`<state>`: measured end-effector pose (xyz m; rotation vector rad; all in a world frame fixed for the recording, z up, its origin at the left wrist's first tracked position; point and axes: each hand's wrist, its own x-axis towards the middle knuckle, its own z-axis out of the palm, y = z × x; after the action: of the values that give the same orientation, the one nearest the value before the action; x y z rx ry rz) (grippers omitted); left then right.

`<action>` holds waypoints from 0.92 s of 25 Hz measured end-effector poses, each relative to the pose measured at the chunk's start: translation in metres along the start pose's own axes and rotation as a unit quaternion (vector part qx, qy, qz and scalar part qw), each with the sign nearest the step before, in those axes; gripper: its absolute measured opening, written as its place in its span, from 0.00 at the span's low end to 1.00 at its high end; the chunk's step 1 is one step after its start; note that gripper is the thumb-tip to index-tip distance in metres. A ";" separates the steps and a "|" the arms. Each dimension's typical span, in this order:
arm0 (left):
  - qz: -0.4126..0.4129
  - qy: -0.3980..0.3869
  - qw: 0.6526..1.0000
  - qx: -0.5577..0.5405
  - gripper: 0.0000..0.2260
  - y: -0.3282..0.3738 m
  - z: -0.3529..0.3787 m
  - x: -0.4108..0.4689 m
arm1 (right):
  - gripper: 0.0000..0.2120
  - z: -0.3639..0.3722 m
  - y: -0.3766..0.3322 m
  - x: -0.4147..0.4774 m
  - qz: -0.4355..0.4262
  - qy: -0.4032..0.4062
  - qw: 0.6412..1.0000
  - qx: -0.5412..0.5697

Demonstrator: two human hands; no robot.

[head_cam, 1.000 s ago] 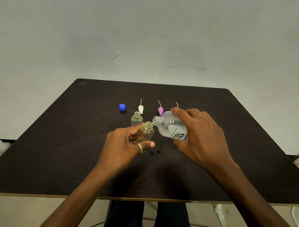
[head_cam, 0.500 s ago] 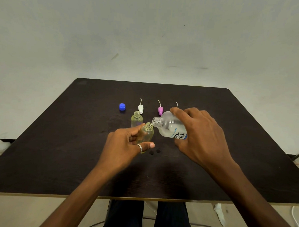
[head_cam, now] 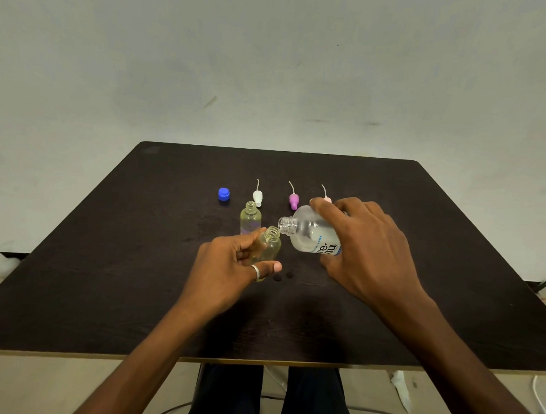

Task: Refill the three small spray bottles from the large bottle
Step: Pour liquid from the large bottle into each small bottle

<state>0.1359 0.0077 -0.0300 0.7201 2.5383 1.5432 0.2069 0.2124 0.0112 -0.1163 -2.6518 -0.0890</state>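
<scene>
Our left hand [head_cam: 228, 267] grips a small spray bottle [head_cam: 268, 247] above the counter [head_cam: 106, 277]; our right hand [head_cam: 367, 248] clasps the tilted large bottle [head_cam: 308, 235], mouths nearly touching. Slight misalignment of these narrow necks would probably spill liquid.

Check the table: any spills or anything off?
Two small dark round spots sit on the dark wooden table, just nearer than the small clear yellowish bottle that the left hand tilts toward the large clear labelled bottle held by the right hand. Possibly drips; cannot tell. Nothing else stands out.
</scene>
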 end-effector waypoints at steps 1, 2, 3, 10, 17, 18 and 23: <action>0.000 0.001 1.000 0.000 0.27 -0.001 0.000 0.000 | 0.39 0.000 0.000 0.000 -0.001 0.000 1.000 -0.002; 0.000 0.001 1.000 0.000 0.27 -0.001 0.000 0.000 | 0.39 0.000 0.000 0.000 -0.001 0.000 1.000 -0.004; 0.001 0.002 1.000 0.000 0.27 -0.002 0.000 0.000 | 0.39 0.000 0.000 0.000 -0.002 0.000 1.000 -0.005; 0.002 0.004 1.000 0.000 0.25 -0.006 0.002 0.000 | 0.38 0.002 -0.001 0.000 -0.002 0.002 1.000 -0.014; 0.007 0.002 1.000 0.003 0.25 -0.011 0.004 0.001 | 0.38 0.006 -0.001 -0.002 -0.004 -0.008 1.000 -0.016; 0.007 0.002 1.000 0.005 0.25 -0.012 0.004 0.001 | 0.38 0.006 -0.001 -0.002 -0.005 -0.008 1.000 -0.015; 0.011 0.005 1.000 0.012 0.24 -0.014 0.006 0.000 | 0.36 0.010 -0.002 -0.003 -0.008 -0.003 1.000 -0.019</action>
<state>0.1328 0.0069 -0.0447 0.7470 2.5692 1.5293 0.2047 0.2108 0.0013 -0.1084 -2.6583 -0.1434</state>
